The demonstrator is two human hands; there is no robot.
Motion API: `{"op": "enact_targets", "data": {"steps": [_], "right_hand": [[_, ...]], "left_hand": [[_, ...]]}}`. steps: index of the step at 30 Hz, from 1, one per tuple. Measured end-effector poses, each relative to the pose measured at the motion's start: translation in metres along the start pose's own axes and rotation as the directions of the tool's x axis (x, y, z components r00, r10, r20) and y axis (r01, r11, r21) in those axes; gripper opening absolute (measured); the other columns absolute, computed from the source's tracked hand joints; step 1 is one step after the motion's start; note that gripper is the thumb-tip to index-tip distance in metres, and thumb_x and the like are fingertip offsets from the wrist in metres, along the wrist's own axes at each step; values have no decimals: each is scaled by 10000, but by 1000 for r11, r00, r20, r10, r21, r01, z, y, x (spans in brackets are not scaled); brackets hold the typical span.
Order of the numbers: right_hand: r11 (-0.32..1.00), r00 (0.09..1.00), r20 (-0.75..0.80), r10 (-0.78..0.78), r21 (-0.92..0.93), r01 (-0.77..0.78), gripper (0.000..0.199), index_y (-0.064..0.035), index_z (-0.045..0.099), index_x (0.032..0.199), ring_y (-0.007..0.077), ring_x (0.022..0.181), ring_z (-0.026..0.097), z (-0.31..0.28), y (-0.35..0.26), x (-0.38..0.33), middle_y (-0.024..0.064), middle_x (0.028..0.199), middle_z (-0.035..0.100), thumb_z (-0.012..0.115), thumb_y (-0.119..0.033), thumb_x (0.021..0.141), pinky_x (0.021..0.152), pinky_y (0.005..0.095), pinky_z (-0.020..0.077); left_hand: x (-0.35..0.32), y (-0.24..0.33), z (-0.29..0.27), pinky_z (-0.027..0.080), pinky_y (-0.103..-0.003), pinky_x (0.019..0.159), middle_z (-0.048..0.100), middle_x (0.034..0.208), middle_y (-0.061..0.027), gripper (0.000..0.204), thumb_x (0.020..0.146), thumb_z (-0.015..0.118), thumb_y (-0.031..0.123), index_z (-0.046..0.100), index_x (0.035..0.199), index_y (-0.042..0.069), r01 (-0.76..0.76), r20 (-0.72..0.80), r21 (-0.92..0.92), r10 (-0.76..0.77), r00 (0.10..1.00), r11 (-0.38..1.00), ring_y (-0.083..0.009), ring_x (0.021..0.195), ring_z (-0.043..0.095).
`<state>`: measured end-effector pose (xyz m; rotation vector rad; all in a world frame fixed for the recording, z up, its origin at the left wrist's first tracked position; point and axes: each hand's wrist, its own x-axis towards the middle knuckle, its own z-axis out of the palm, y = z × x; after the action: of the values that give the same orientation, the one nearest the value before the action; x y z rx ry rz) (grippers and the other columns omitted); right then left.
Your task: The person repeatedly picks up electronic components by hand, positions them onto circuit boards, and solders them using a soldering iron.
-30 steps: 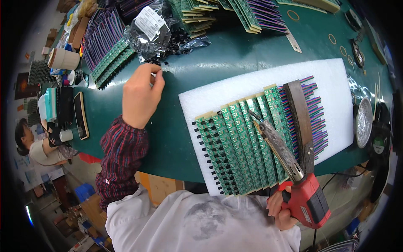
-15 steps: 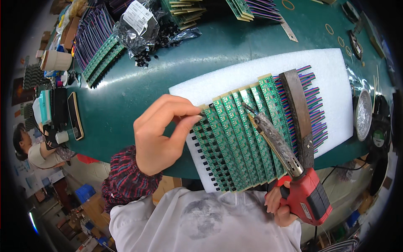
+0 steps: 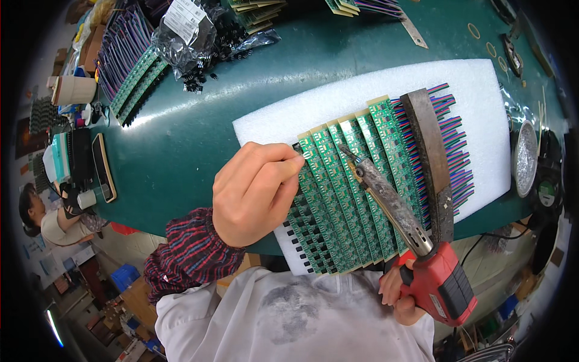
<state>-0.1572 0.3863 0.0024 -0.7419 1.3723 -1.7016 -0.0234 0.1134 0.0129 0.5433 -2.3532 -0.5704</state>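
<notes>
My left hand (image 3: 256,196) is closed in a pinch at the upper left end of a row of green circuit boards (image 3: 347,205). Its fingertips meet next to a small black connector (image 3: 296,146) at a board's end; whatever lies between them is hidden. Several black connectors (image 3: 310,235) line the leftmost boards, partly covered by this hand. My right hand (image 3: 401,295) is wrapped round the red handle of a soldering gun (image 3: 443,283). The gun's tip (image 3: 347,151) points up and left over the middle boards. I cannot tell whether it touches them.
Beneath the boards lies a white foam sheet (image 3: 271,123). A dark metal bar (image 3: 427,157) rests across their coloured wires (image 3: 455,157). A bag of black connectors (image 3: 187,45), wired boards (image 3: 136,78), a phone (image 3: 104,168) and a metal dish (image 3: 525,158) surround it. A person (image 3: 51,214) sits far left.
My left hand has moved right, its fingertips now close to the black connector at the board's end. The soldering gun stays over the boards. The whole view has shifted slightly.
</notes>
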Motion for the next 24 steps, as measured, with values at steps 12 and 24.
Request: {"op": "enact_targets", "data": {"steps": [12,24], "right_hand": [[1000,684,730,-1,-2,2,67,-35,583,754,235,671,639,-60,20,40,59,748,641,569,-97,736,657,328,560],[974,866,463,189,27,-227,65,-39,562,729,225,637,606,-60,24,0,62,722,613,514,-10,697,653,344,543]], "left_hand": [[-1,-2,0,493,-312,564,634,891,-126,301,632,702,-137,641,910,-42,-47,14,12,47,999,999,-243,671,607],[1,-1,-2,482,-298,578,651,848,-119,305,622,677,-182,652,877,-16,15,33,-9,-15,999,1000,-237,686,625]]}}
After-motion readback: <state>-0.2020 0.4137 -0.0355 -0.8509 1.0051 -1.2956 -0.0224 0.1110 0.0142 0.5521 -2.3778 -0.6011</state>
